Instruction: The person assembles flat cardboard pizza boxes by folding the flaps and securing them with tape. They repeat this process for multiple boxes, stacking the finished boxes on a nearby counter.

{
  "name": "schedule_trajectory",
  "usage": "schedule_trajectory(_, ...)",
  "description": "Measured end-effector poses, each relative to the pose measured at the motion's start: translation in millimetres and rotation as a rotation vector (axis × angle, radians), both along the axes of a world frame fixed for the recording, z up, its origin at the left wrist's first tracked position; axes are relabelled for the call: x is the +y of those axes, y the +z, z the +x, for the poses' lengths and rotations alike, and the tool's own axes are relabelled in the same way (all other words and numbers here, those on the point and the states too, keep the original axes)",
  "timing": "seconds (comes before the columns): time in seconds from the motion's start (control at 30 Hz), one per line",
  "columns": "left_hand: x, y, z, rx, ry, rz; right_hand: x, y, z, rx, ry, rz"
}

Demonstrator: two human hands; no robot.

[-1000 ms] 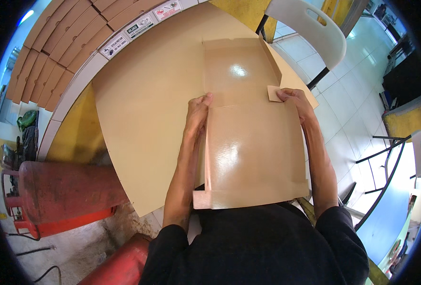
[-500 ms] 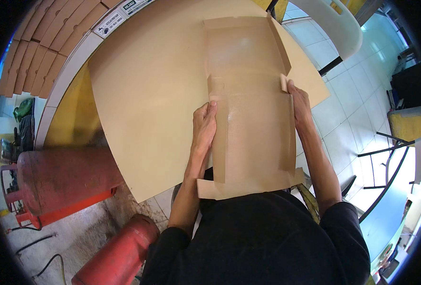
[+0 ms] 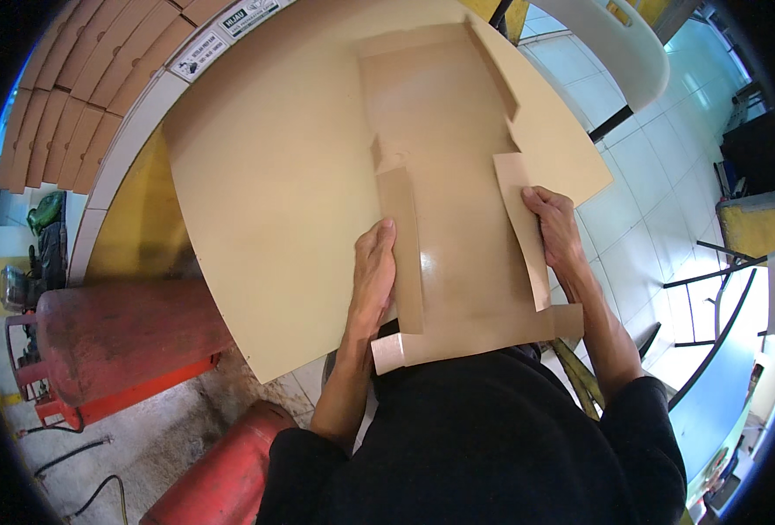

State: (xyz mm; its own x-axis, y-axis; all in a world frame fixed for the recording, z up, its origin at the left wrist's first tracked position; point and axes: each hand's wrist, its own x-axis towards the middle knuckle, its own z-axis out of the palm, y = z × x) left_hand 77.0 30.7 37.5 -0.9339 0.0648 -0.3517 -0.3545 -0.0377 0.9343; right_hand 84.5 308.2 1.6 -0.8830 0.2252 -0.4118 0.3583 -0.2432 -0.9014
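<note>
A brown cardboard box blank (image 3: 466,236) lies opened out in front of me, its near end against my black shirt and its far part over the tabletop (image 3: 265,192). Both long side flaps of the near panel stand partly folded up. My left hand (image 3: 376,262) is closed along the left edge, thumb up beside the left flap. On the opposite side my right hand (image 3: 552,223) grips the right flap, with the thumb on its inner face and the fingers hidden behind. Small tabs stick out at the near corners.
Stacked folded cardboard boxes (image 3: 99,79) stand at the far left beyond a white ledge (image 3: 129,144). Two red gas cylinders (image 3: 125,337) lie at the lower left, with hoses on the floor. A white chair (image 3: 619,44) and a blue-topped table (image 3: 711,394) are to the right.
The right flap has been folded up and inward, with my right hand lower on it. My left hand has slid nearer to me along the left edge. The blank's far end has shifted left.
</note>
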Motion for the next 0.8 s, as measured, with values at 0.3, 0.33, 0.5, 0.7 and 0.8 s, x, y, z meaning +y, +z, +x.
schedule_trajectory(0.3, -37, -8, 13, -0.031, 0.133, 0.002, -7, 12, 17, -0.094, 0.426, 0.063)
schedule_trajectory(0.33, -36, 2, 19, -0.06, 0.125, 0.082, -10, 16, 15, -0.092, 0.395, 0.073)
schedule_trajectory(0.5, -59, -15, 54, -0.156, -0.07, 0.083, -8, 12, 17, -0.128, 0.339, 0.029)
schedule_trajectory(0.7, -70, -18, 54, -0.205, -0.014, -0.003, -5, 22, 32, -0.221, 0.572, -0.012)
schedule_trajectory(0.8, -77, -17, 67, -0.28, -0.151, 0.127, 11, 3, 33, -0.142, 0.648, 0.11)
